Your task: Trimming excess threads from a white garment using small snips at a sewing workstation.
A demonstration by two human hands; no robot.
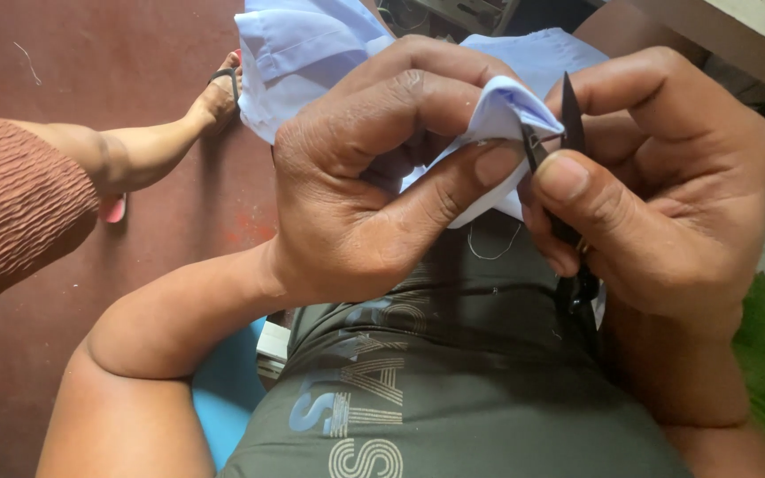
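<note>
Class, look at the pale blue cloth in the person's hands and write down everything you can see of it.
The pale blue cloth looks like thin woven shirt fabric with stitched, folded edges. Most of it lies bunched beyond the hands. The left hand pinches one folded corner up between thumb and fingers. The right hand holds small black thread snips whose blades meet that corner. A loose pale thread hangs below it.

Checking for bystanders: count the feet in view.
1. A sandalled foot rests on the red floor at upper left, beside the pale blue cloth. Others may be hidden behind cloth and hands.
</note>
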